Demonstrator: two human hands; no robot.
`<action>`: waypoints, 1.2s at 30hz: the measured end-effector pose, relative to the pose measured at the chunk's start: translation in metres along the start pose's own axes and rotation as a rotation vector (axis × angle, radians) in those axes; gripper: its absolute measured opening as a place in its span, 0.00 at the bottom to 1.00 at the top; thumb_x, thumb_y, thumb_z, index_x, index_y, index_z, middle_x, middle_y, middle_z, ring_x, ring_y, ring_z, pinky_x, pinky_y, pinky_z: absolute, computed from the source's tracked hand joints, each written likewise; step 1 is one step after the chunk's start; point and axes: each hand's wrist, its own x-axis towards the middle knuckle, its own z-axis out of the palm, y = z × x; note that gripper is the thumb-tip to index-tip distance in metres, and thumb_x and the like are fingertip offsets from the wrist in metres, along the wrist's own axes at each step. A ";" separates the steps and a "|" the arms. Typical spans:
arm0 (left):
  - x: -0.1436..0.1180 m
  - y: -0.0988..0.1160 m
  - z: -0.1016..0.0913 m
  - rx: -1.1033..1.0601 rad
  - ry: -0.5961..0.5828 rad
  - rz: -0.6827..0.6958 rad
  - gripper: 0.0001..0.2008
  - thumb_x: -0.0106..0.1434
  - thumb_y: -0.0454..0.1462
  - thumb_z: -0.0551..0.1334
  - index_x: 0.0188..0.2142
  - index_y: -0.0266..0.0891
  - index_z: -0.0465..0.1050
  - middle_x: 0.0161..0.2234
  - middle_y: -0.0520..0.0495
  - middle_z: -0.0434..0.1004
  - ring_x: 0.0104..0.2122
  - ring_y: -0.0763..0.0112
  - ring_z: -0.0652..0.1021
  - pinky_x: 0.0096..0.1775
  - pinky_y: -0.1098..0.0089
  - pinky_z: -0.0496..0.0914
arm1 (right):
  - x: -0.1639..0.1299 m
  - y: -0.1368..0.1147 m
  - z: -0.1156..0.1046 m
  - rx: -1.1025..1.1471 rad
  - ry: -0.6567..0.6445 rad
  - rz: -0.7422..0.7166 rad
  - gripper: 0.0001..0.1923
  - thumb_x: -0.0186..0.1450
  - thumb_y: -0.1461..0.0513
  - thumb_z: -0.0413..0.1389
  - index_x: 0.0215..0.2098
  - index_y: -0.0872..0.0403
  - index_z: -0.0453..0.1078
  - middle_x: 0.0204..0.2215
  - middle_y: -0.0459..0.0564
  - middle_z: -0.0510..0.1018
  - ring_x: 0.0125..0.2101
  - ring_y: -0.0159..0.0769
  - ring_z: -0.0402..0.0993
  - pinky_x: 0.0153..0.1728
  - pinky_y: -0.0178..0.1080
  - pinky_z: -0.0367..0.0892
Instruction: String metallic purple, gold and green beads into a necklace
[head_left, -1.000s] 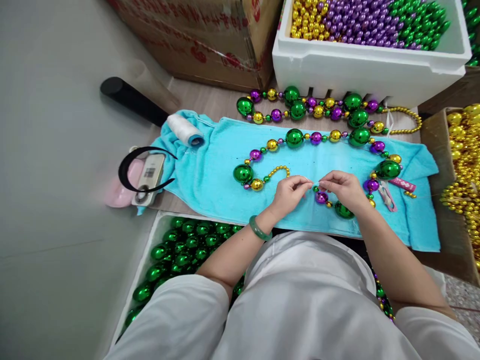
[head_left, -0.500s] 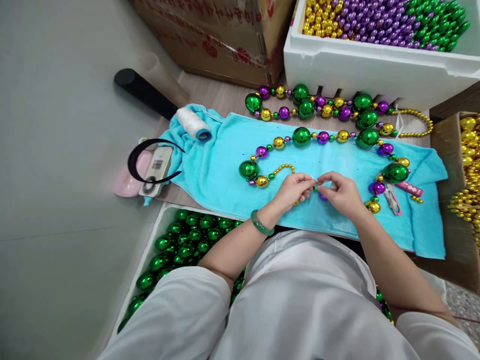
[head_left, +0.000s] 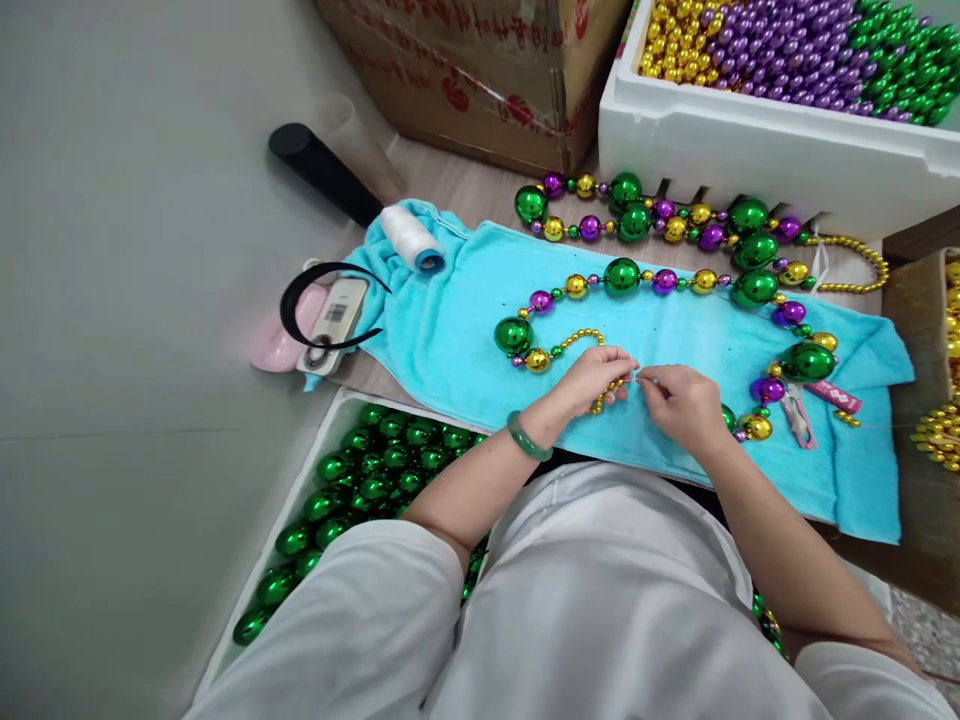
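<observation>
Centrally, the fingertips of the left hand (head_left: 592, 375) and the right hand (head_left: 679, 400) meet over the turquoise terry towel (head_left: 450, 340), both pinched narrowly on the loose ends of a long strand of green, gold and purple metallic beads (head_left: 622, 276). The left fingers are closed on the strand's run of small gold beads (head_left: 579, 338); the right fingers are closed on a thin section next to them, though what lies under the pads cannot be made out. A green jade-like bangle (head_left: 527, 440) sits on the left wrist.

From the hands the strand loops outward across the towel, past a large green ball at the left and another at the right. A second, similar bead strand (head_left: 660, 215) lies just beyond the towel's far edge, against the white foam box of small gold, purple and green beads (head_left: 750, 140). Small scissors with a pink tag (head_left: 799, 412) rest on the towel near the right hand. A white spool of thread (head_left: 411, 238) lies at the towel's left corner, beside a black arched hairband (head_left: 300, 290). A white tray of large green balls (head_left: 367, 480) stands below the left forearm. A brown cardboard carton (head_left: 487, 70) stands at the back.
</observation>
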 end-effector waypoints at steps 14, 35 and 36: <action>0.005 -0.031 -0.007 0.902 0.047 1.008 0.09 0.64 0.38 0.59 0.39 0.36 0.74 0.42 0.40 0.74 0.43 0.65 0.74 0.46 0.65 0.69 | 0.024 0.003 -0.027 1.000 -0.401 0.750 0.15 0.41 0.59 0.66 0.23 0.58 0.71 0.11 0.36 0.52 0.14 0.20 0.42 0.16 0.31 0.35; -0.007 -0.029 0.028 -0.863 -0.029 0.265 0.10 0.61 0.42 0.64 0.32 0.37 0.69 0.19 0.57 0.58 0.16 0.83 0.60 0.18 0.80 0.58 | 0.012 0.022 -0.048 0.497 -0.544 0.569 0.16 0.49 0.53 0.61 0.30 0.57 0.74 0.18 0.42 0.68 0.20 0.26 0.56 0.22 0.33 0.51; -0.007 -0.031 0.027 -0.836 -0.042 0.257 0.11 0.60 0.43 0.65 0.32 0.37 0.69 0.19 0.57 0.58 0.17 0.83 0.60 0.18 0.80 0.57 | 0.012 0.024 -0.048 0.464 -0.549 0.556 0.15 0.49 0.53 0.61 0.28 0.57 0.74 0.18 0.43 0.68 0.20 0.26 0.56 0.23 0.34 0.52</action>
